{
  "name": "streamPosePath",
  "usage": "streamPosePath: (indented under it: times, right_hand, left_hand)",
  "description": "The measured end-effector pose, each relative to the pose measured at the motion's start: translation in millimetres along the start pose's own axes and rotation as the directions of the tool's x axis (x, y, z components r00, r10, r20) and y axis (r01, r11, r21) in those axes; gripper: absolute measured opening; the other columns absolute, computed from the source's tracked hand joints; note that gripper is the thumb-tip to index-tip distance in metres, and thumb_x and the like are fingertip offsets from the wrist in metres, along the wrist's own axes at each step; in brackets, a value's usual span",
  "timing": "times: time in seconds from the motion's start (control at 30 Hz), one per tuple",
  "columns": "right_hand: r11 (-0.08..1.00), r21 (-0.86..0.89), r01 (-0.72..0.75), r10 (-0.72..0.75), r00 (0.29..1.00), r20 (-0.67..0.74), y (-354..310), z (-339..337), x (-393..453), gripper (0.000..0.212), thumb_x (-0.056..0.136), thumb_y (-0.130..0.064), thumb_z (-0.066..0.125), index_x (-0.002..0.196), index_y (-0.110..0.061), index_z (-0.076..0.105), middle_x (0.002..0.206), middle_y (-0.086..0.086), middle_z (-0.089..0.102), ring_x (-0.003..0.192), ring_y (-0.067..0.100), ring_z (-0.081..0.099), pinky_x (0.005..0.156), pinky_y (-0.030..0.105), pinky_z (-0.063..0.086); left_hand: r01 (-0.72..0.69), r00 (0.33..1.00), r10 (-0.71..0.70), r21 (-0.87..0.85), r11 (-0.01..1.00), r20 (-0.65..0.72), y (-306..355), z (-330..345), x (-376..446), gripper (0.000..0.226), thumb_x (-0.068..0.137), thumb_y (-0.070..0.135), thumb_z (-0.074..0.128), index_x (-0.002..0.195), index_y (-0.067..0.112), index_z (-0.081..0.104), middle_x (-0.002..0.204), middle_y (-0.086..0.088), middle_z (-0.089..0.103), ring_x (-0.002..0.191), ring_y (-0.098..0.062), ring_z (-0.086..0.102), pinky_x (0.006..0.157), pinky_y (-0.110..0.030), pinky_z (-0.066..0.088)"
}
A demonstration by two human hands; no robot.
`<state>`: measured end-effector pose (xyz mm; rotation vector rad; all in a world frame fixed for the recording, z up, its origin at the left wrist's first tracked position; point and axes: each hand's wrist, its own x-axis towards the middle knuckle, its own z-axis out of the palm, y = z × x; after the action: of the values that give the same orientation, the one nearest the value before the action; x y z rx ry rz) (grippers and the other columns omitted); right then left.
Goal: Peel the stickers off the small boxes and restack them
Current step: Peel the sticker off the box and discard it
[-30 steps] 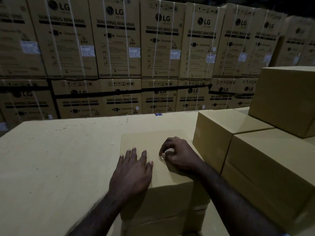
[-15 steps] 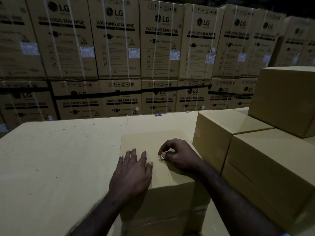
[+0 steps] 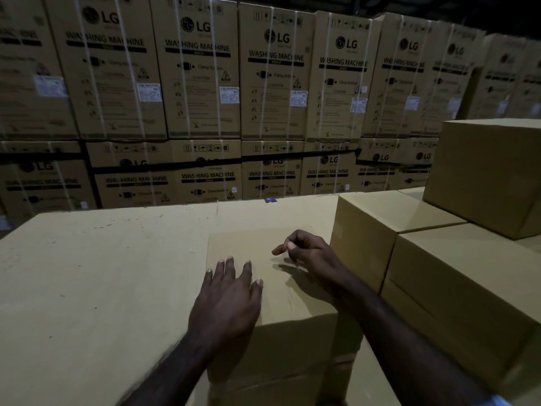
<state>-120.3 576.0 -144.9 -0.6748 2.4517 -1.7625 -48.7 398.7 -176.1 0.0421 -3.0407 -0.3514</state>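
A small plain cardboard box [image 3: 248,244] stands in front of me on a large carton. My left hand [image 3: 228,294] lies flat on the near left part of its top, fingers straight and spread. My right hand [image 3: 310,256] hovers just above the top's right side, its fingers curled and its thumb and fingertips pinched together. A thin, nearly clear sticker strip [image 3: 294,266] seems to run from that pinch down to the box; it is hard to make out in the dim light.
Two more small boxes [image 3: 380,218] [image 3: 468,288] stand close on the right, with a third [image 3: 491,171] stacked on them. The large carton top [image 3: 102,273] stretches away to the left. A wall of strapped washing-machine cartons [image 3: 275,83] rises behind.
My right hand has lifted off the box top and moved slightly up and right, with its fingertips still pinched. My left hand has stayed flat in place.
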Motion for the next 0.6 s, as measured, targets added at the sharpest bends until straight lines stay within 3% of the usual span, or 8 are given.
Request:
streamPosePath:
  times: [0.07,0.13,0.2,0.3,0.47,0.6]
  right_hand:
    - [0.998,-0.062,0.022,-0.021,1.0,0.015,-4,0,-10,0.017,0.101,-0.013,0.044,0.094,-0.013,0.06,0.106,0.0,0.071,0.105,0.014,0.061,0.099,0.043,0.047]
    - [0.956,-0.284,0.069,-0.052,0.996,0.066,-6,-3,-20,0.016,0.102,-0.015,0.042,0.099,-0.014,0.058,0.108,-0.005,0.067,0.105,0.006,0.057,0.106,0.044,0.038]
    - [0.801,-0.583,0.135,-0.082,0.99,0.116,-6,-5,-27,0.017,0.103,-0.019,0.038,0.106,-0.016,0.055,0.117,-0.003,0.062,0.113,0.007,0.05,0.118,0.043,0.015]
    - [0.657,-0.734,0.17,-0.069,0.984,0.166,-9,-5,-33,0.016,0.103,-0.021,0.034,0.106,-0.018,0.049,0.129,0.004,0.057,0.124,0.015,0.047,0.121,0.045,-0.009]
    - [0.621,-0.755,0.212,-0.031,0.969,0.247,-14,4,-40,0.021,0.103,-0.022,0.034,0.117,-0.015,0.048,0.138,0.004,0.052,0.133,0.015,0.042,0.12,0.043,-0.01]
    - [0.589,-0.795,0.144,0.02,0.981,0.192,-26,-6,-39,0.017,0.103,-0.026,0.033,0.108,-0.021,0.049,0.12,-0.002,0.058,0.121,0.012,0.048,0.121,0.047,-0.005]
  left_hand:
    - [0.0,1.0,0.0,0.001,1.0,-0.001,0,0,-1,0.061,0.1,0.053,0.015,0.154,0.026,0.007,0.162,-0.008,0.0,0.149,-0.025,-0.003,0.119,-0.042,-0.002]
    - [-0.002,1.0,0.002,0.003,1.0,-0.003,0,0,0,0.061,0.1,0.053,0.015,0.154,0.026,0.008,0.162,-0.009,0.0,0.149,-0.025,-0.002,0.119,-0.043,-0.001]
    - [-0.005,1.0,0.005,0.002,1.0,-0.003,0,0,1,0.061,0.1,0.053,0.015,0.154,0.026,0.008,0.162,-0.009,0.001,0.149,-0.026,-0.001,0.119,-0.043,0.0]
    - [-0.006,1.0,0.006,0.0,1.0,0.0,-1,1,1,0.061,0.1,0.053,0.015,0.154,0.025,0.008,0.162,-0.009,0.001,0.149,-0.027,-0.002,0.119,-0.044,0.0]
    - [-0.011,1.0,0.011,-0.002,1.0,0.005,-1,0,0,0.062,0.1,0.053,0.015,0.154,0.025,0.007,0.162,-0.01,0.0,0.149,-0.026,-0.002,0.121,-0.044,0.001]
    - [-0.014,1.0,0.014,-0.001,1.0,0.002,-1,-1,-2,0.061,0.1,0.052,0.014,0.154,0.025,0.007,0.162,-0.01,0.001,0.149,-0.026,-0.001,0.12,-0.044,0.001]
